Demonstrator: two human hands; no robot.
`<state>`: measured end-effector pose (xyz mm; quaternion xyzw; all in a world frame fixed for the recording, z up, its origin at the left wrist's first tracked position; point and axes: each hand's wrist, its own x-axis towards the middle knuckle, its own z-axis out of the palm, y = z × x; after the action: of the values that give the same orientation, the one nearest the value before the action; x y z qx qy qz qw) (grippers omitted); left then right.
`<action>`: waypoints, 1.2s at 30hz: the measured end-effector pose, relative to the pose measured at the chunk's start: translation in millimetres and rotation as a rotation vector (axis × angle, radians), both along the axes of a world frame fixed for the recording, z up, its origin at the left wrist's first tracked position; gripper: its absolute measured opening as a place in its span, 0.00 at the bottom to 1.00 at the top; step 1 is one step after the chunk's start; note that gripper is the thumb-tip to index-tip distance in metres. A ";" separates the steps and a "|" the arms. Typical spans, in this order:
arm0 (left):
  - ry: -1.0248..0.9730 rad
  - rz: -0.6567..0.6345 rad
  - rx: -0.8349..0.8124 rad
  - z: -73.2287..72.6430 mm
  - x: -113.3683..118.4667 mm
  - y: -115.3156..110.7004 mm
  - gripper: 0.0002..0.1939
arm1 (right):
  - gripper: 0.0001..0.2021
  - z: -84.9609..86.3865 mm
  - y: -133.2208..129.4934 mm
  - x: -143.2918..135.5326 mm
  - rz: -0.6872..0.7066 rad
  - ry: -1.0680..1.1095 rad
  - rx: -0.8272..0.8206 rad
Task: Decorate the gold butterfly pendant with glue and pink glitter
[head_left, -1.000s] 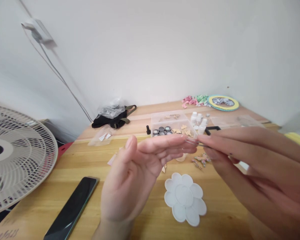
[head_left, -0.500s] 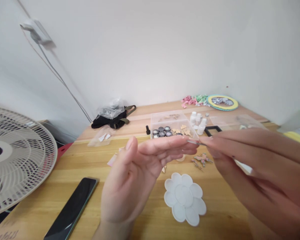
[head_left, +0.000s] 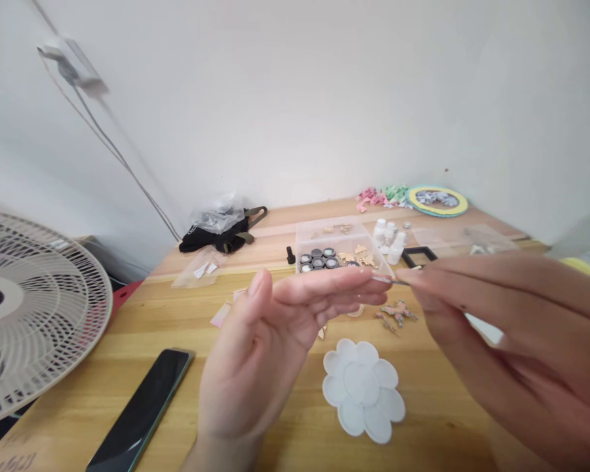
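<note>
My left hand (head_left: 260,354) is raised on edge with its fingers stretched out towards the right and the thumb up. In a pinch, my right hand (head_left: 511,328) holds a thin stick-like tool (head_left: 398,282), whose exact kind I cannot make out. The tool's pale end lies at the tip of my left index finger, seemingly touching it. Below the hands, a white flower-shaped palette (head_left: 361,387) rests on the table. Behind the fingertips lie butterfly-shaped pieces (head_left: 399,313). Something white (head_left: 486,329) shows beneath my right hand, partly hidden.
A clear box (head_left: 307,233) with small round pots (head_left: 317,262) stands behind, beside white bottles (head_left: 396,248). A phone (head_left: 142,406) and a fan (head_left: 39,314) are at left. A black bag (head_left: 216,239), a black frame (head_left: 417,255) and a yellow ring (head_left: 459,203) lie farther back.
My right hand and the thin tool have shifted very slightly to the right. My left hand stays in nearly the same pose.
</note>
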<state>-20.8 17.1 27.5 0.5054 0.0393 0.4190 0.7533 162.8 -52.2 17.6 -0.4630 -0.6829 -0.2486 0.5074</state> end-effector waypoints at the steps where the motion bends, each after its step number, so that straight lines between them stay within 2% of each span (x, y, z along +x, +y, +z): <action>1: -0.006 -0.002 0.000 0.2 0.0 -0.1 0.36 | 0.08 -0.7 -0.1 0.3 -0.001 0.007 0.001; 8: -0.017 0.000 0.001 0.3 -0.8 0.7 0.35 | 0.10 -4.5 -1.9 4.3 -0.043 -0.053 -0.077; 11: -0.021 -0.013 -0.010 -0.3 -0.9 1.0 0.34 | 0.11 -2.7 -2.6 5.2 -0.005 -0.047 -0.068; 14: -0.028 -0.021 -0.013 -0.4 -1.3 0.4 0.34 | 0.10 -0.8 -1.0 4.0 0.036 -0.032 -0.051; 19: -0.017 -0.026 -0.014 1.4 -1.7 -0.7 0.34 | 0.04 3.9 1.1 -0.9 0.025 -0.059 0.000; 28: -0.009 -0.026 -0.032 2.7 -0.8 -0.5 0.33 | 0.07 8.0 -1.6 1.1 0.024 -0.094 0.001; 34: 0.003 -0.003 -0.031 1.7 -3.2 -2.5 0.35 | 0.05 8.5 1.0 2.9 -0.006 -0.096 0.020; 36: 0.005 0.012 -0.021 0.9 -3.0 -2.2 0.35 | 0.04 8.5 0.4 4.0 0.015 -0.136 -0.043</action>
<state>-23.7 14.9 28.4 0.4985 0.0487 0.4219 0.7557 166.8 -51.8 26.2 -0.4507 -0.7245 -0.2611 0.4515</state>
